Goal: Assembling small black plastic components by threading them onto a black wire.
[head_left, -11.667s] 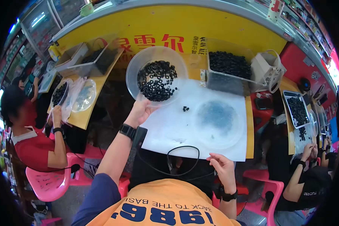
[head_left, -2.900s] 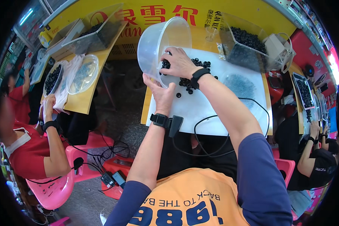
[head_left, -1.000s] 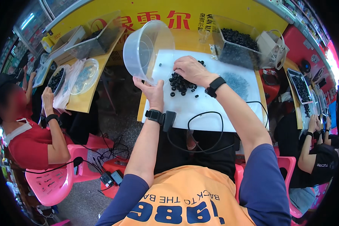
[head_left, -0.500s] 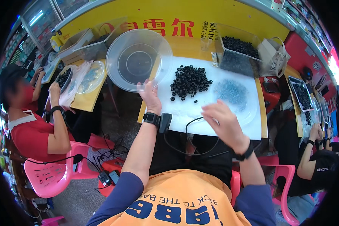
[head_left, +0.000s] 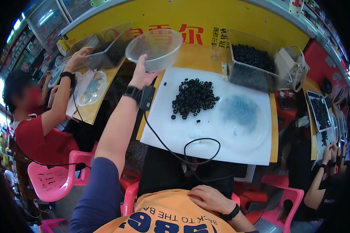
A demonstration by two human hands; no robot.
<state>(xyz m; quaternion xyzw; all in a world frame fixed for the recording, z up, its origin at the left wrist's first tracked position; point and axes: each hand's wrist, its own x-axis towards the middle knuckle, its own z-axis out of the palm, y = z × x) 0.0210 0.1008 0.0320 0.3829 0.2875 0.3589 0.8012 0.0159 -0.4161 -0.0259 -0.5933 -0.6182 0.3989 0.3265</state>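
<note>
Yellow table (head_left: 206, 58) w/ white sheet (head_left: 221, 143) (paper, maybe)

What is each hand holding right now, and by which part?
The left hand holds the clear plastic bowl by its near rim. The right hand holds nothing, resting at the person's waist.

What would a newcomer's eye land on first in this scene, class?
Probably the heap of small black rings on the white sheet at the table's middle. Next, the left hand holding an empty clear bowl up by its rim, left of the heap. The right hand rests low, on the lap.
</note>
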